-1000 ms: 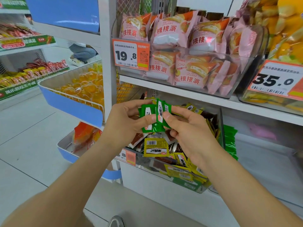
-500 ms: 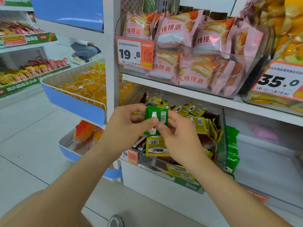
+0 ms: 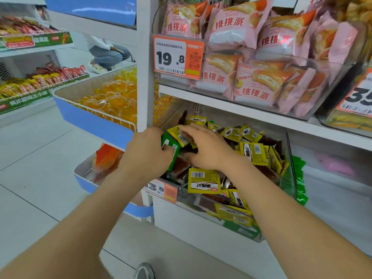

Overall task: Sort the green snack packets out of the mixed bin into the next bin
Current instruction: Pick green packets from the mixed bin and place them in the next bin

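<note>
My left hand (image 3: 147, 152) grips a small stack of green snack packets (image 3: 171, 150) at the left end of the clear mixed bin (image 3: 289, 178). That bin holds several yellow packets (image 3: 203, 181) and dark brown ones. My right hand (image 3: 205, 150) lies over the pile just right of the green stack, fingers spread on a yellow packet and thumb low; whether it holds anything is hidden. To the right, the neighbouring clear bin (image 3: 332, 190) has green packets (image 3: 300, 178) stacked against its left wall.
A shelf above carries pink cake packs (image 3: 251, 57) behind a 19.8 price tag (image 3: 178, 57). Blue-fronted wire baskets (image 3: 90, 115) with orange jellies jut out at left. A person crouches in the far aisle (image 3: 106, 55). My shoe (image 3: 144, 270) shows on the floor.
Both hands have dropped from in front of the bin down into its left end. The green packets stay in my left hand; my right hand has left them and reached onto the pile.
</note>
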`<state>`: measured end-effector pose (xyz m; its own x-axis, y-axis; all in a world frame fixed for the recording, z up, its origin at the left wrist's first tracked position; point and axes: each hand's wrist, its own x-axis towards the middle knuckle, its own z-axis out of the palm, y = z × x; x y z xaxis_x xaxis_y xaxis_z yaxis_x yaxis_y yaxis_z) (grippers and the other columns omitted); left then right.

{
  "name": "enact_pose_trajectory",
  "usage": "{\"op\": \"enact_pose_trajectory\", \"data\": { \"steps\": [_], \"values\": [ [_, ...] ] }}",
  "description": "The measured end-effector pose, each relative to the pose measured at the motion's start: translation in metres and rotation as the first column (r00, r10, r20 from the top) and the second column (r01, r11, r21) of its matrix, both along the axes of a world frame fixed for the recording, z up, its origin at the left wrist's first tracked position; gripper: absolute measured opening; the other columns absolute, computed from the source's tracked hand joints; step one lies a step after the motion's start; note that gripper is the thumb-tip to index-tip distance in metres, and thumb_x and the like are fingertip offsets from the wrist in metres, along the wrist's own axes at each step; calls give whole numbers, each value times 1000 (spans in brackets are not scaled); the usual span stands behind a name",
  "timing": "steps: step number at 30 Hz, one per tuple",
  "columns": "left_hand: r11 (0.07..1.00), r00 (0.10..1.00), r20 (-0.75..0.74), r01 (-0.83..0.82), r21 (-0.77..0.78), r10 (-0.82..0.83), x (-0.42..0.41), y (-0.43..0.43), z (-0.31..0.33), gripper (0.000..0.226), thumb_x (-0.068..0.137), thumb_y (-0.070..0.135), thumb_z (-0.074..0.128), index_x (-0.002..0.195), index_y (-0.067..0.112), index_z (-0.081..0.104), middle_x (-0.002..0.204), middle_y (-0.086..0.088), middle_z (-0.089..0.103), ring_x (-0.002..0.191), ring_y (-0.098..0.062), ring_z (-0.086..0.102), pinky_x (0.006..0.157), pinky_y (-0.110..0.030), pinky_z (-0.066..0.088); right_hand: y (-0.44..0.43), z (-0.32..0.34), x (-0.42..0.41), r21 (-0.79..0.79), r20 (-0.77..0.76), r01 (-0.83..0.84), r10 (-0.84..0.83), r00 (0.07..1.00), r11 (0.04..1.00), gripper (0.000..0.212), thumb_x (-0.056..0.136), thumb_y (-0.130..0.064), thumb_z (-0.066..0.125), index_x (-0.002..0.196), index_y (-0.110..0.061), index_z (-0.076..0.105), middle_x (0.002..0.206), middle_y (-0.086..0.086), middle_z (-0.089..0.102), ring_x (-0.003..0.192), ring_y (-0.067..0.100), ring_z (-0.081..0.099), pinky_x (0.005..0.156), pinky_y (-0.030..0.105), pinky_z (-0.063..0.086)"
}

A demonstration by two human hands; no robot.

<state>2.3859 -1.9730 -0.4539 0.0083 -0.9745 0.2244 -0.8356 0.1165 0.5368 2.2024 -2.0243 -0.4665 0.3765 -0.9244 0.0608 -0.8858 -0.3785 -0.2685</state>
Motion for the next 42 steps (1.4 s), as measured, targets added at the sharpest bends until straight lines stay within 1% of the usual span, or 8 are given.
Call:
{"op": "enact_pose_trajectory", "data": {
  "steps": [8, 12, 16, 23, 29, 35, 38, 42],
  "values": [
    [1000, 1000, -17, 4, 15, -4, 1, -5, -2, 15, 97, 25, 62, 93, 11, 65, 78, -11, 66, 70, -28, 66, 63, -45, 61, 5, 4, -9, -82, 164, 99, -85, 983, 992, 35, 108, -24, 49, 142, -18, 52, 119, 9, 70, 107, 26, 63, 88, 43, 53],
    [1000, 1000, -17, 7, 10, -7, 2, -2, 1, 18, 98, 25, 62, 89, 10, 63, 75, -11, 65, 68, -27, 65, 61, -41, 60, 13, 9, -25, -60, 302, 171, -146, 942, 983, 31, 112, -23, 42, 141, -18, 48, 79, 1, 64, 62, 13, 58, 50, 24, 37],
    [1000, 1000, -28, 6, 11, -6, 2, 2, 4, 19, 99, 25, 63, 88, 10, 62, 74, -10, 64, 67, -24, 64, 60, -38, 59, 17, 13, -40, -182, 364, 246, -167, 916, 952, 29, 110, -20, 47, 135, -18, 63, 80, -5, 65, 83, 27, 65, 79, 30, 47],
    [1000, 999, -52, 11, 10, -10, -3, 5, 4, 16, 100, 28, 63, 100, 12, 63, 83, -7, 67, 76, -26, 66, 59, -38, 57, 36, 18, -43, -333, 400, 295, -150, 904, 895, 19, 102, -22, 62, 118, -29, 67, 102, -6, 75, 82, 18, 65, 85, 22, 30],
    [1000, 978, -206, 24, -18, -27, -9, 3, 5, 17, 104, 29, 61, 113, 15, 57, 81, 3, 60, 69, -10, 56, 48, -18, 33, 52, 27, -49, -293, -87, 119, -150, 985, 949, 13, 85, -28, 74, 97, -33, 74, 98, -12, 74, 93, 16, 66, 103, 39, 49],
    [996, 873, -482, 93, 3, -81, -16, 1, 1, 21, 101, 24, 66, 120, 23, 59, 108, 2, 75, 95, -19, 74, 77, -41, 64, 73, 25, -52, -442, 322, 273, -133, 937, 854, 15, 94, -33, 75, 108, -29, 80, 97, -13, 75, 91, 10, 64, 86, 35, 53],
    [985, 707, -705, 155, 80, -54, -22, 8, 6, 22, 100, 18, 69, 122, 17, 63, 107, -1, 78, 94, -21, 77, 76, -43, 66, 81, 22, -29, -129, 710, 352, -161, 685, 927, 13, 92, -33, 78, 103, -27, 80, 87, -13, 77, 81, 8, 73, 80, 37, 62],
    [943, 473, -881, 294, 152, -5, -22, 18, 19, 23, 99, 15, 67, 122, 14, 69, 103, -8, 80, 95, -26, 78, 79, -40, 65, 81, 15, -15, -31, 773, 346, -196, 603, 938, 11, 87, -39, 83, 95, -32, 81, 81, -13, 77, 77, 10, 74, 75, 43, 63]
  ]
}}
